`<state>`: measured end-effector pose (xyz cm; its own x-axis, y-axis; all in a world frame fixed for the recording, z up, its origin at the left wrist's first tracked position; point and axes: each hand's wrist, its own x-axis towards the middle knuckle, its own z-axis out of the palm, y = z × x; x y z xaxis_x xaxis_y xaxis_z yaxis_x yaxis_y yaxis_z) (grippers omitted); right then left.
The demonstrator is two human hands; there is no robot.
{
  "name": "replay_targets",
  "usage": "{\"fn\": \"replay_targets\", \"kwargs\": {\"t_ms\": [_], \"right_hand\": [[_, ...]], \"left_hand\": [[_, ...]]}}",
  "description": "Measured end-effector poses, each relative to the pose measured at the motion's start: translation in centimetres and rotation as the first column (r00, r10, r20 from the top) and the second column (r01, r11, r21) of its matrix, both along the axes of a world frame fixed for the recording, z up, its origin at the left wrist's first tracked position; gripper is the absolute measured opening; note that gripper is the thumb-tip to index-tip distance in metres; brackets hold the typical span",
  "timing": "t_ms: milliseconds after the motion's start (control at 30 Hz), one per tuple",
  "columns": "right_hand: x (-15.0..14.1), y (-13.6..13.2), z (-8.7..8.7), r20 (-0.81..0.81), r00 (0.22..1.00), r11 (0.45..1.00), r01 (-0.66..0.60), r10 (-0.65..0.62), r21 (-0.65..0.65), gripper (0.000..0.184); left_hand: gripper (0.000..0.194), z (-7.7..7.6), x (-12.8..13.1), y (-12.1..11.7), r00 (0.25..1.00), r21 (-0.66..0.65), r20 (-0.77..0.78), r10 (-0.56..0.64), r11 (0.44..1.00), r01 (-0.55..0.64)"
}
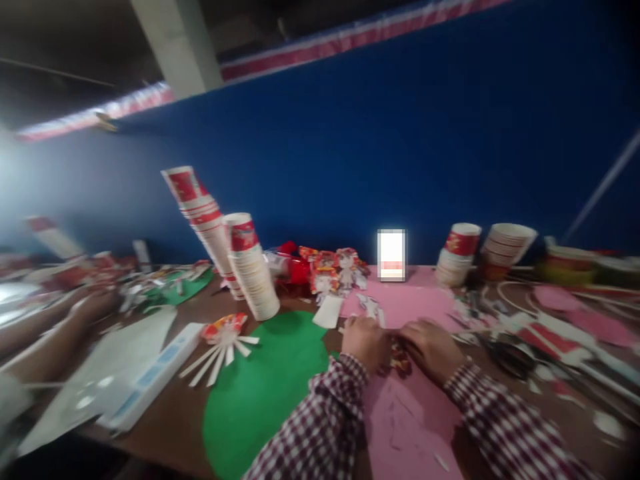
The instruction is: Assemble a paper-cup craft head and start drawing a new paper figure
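The left hand (364, 343) and right hand (434, 348) are close together over pink paper (410, 420) on the counter (187, 397), fingers curled; blur hides whether they pinch anything. A small red patterned piece (401, 359) lies between them. To their left is green paper (265, 393), with a cup cut into strips (225, 337) at its edge and a tall stack of paper cups (253, 277) behind.

Dim overall, hazy glare far left, smeary blur toward edges
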<state>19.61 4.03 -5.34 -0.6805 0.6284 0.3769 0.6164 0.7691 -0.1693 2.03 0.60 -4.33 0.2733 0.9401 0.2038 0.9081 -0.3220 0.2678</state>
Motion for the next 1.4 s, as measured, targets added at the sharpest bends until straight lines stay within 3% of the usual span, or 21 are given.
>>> {"fn": "replay_targets", "kwargs": {"t_ms": [67,167,333,633,867,1033,1133,1233,1400], "right_hand": [[0.0,-0.1,0.2,0.011,1.000,1.000,0.028,-0.027,-0.008,0.022],[-0.1,-0.4,0.5,0.012,0.999,0.999,0.044,-0.043,-0.013,0.022],[-0.1,-0.5,0.6,-0.037,0.999,1.000,0.016,-0.017,-0.026,0.020],[-0.3,-0.8,0.7,-0.044,0.999,0.999,-0.024,0.023,-0.022,0.020],[-0.4,-0.9,0.7,-0.058,0.998,1.000,-0.029,0.029,-0.007,0.018],[-0.4,-0.7,0.4,-0.072,0.997,1.000,-0.002,0.002,0.000,0.017],[-0.3,-0.7,0.5,-0.085,0.996,1.000,0.017,-0.015,0.025,0.016],[-0.2,-0.7,0.7,-0.103,0.994,0.999,0.023,-0.018,0.050,0.017],[-0.1,-0.6,0.6,-0.207,0.974,0.990,0.115,-0.096,0.077,0.019]], "left_hand": [[0.026,-0.1,-0.4,0.3,0.998,0.064,0.060,0.018,0.998,-0.022],[0.027,-0.4,-1.2,0.8,0.976,0.126,0.160,0.149,0.977,-0.169],[0.030,-0.2,-2.3,1.3,0.928,0.077,0.207,0.309,0.941,-0.330],[0.037,-0.2,-2.8,1.7,0.907,-0.110,0.313,0.283,0.959,-0.261],[0.025,-1.1,-3.0,1.8,0.918,-0.111,0.313,0.243,0.969,-0.219],[0.021,0.1,-2.3,1.1,0.954,0.062,0.159,0.256,0.961,-0.268],[0.028,0.2,-2.2,1.0,0.947,0.170,0.183,0.262,0.941,-0.294],[0.043,-0.6,-2.3,1.6,0.904,0.226,0.340,0.258,0.911,-0.345],[0.070,-1.7,-2.0,2.1,0.699,0.178,0.682,0.215,0.878,-0.444]]}}
